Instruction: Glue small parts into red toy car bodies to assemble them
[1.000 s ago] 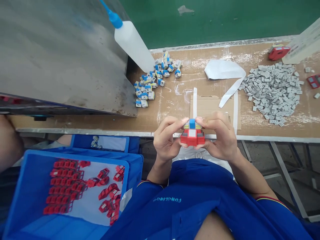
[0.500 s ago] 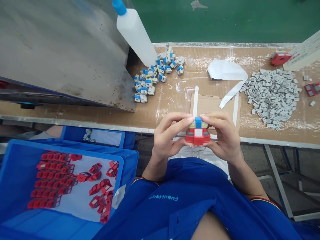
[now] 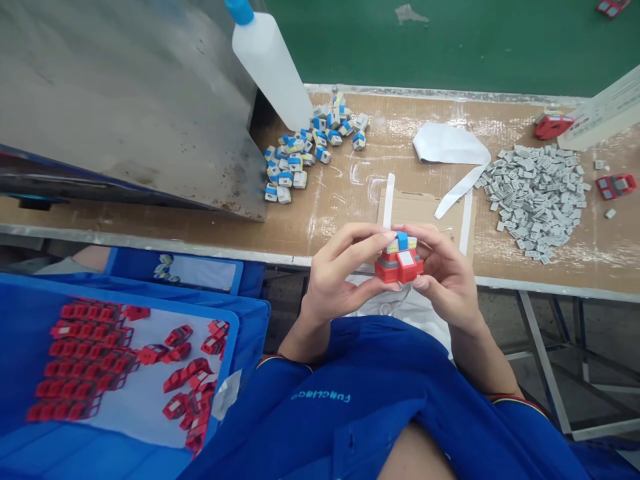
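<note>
Counter point(image 3: 345, 213), surfaced in stained cardboard, runs across the scene against a green wall point(image 3: 425, 40). A tilted steel sheet point(image 3: 115, 100) stands over the left part of the counter. Below the counter's front edge, to the left, two blue plastic crates point(image 3: 240, 333) overlap; the nearer one is lined with white and carries rows and loose clusters of red plastic housings point(image 3: 75, 353). A person's blue work shirt point(image 3: 380, 393), with pale lettering across it, is just behind the counter's front edge.

On the counter, left of centre, a white squeeze bottle point(image 3: 267, 63) with a blue cap leans beside a mound of blue-and-white pieces point(image 3: 295, 157). Right of centre lie a curled sheet of white paper point(image 3: 447, 147) and a large mound of small gray pieces point(image 3: 535, 200). Two red housings point(image 3: 615, 185) sit apart toward the counter's right end. A cardboard square point(image 3: 417, 210) lies near the front edge.

Left hand point(image 3: 335, 270) and right hand point(image 3: 445, 277) are both curled closed, just over the counter's front edge, gripping one stacked block point(image 3: 400, 260) from opposite sides. Block: red base, gray band, yellow and blue top, white label on the front.
</note>
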`<state>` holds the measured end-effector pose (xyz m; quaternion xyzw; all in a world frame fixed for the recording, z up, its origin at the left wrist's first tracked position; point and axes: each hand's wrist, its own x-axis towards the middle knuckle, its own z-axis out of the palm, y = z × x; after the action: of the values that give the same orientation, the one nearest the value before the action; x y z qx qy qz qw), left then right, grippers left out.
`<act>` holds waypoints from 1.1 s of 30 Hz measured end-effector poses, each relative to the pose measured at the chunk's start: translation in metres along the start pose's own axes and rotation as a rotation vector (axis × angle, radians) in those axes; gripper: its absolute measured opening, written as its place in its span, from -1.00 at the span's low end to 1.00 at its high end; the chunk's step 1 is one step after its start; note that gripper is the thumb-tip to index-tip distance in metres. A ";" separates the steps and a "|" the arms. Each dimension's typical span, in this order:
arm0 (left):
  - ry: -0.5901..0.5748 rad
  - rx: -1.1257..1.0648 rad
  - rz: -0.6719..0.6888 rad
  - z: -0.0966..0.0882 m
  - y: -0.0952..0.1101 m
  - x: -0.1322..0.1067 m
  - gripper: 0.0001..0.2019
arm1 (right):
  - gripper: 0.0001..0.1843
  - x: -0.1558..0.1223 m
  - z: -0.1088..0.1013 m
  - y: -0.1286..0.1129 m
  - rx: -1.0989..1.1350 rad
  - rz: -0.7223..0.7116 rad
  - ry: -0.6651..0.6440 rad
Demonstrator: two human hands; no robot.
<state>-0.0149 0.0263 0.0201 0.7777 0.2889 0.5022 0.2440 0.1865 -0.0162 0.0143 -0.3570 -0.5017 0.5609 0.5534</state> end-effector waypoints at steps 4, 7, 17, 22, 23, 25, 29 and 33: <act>-0.027 -0.097 0.011 0.003 -0.001 0.003 -0.34 | -0.38 0.001 0.000 0.005 0.191 0.099 -0.011; -0.046 -0.270 -0.053 0.008 -0.005 0.005 -0.16 | -0.24 0.002 -0.003 0.011 0.273 0.123 -0.028; -0.050 -0.196 -0.016 0.013 -0.001 0.014 -0.39 | 0.45 0.013 0.001 0.037 0.183 0.085 -0.104; -0.068 0.194 0.047 -0.004 0.017 0.031 -0.56 | -0.13 0.014 0.012 0.020 0.186 0.125 -0.084; -0.072 0.277 0.042 -0.007 0.022 0.033 -0.61 | -0.19 0.013 0.012 0.014 0.187 0.135 -0.073; -0.084 0.396 0.041 -0.008 0.030 0.038 -0.65 | -0.19 0.011 0.012 0.002 0.172 0.149 -0.045; -0.104 0.476 0.066 -0.006 0.042 0.043 -0.62 | -0.24 0.008 0.010 -0.012 0.159 0.178 -0.001; -0.122 0.452 0.059 -0.005 0.049 0.045 -0.61 | -0.29 0.005 0.011 -0.015 0.178 0.202 -0.015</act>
<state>0.0053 0.0225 0.0836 0.8496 0.3561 0.3836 0.0658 0.1792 -0.0146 0.0319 -0.3509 -0.4156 0.6589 0.5196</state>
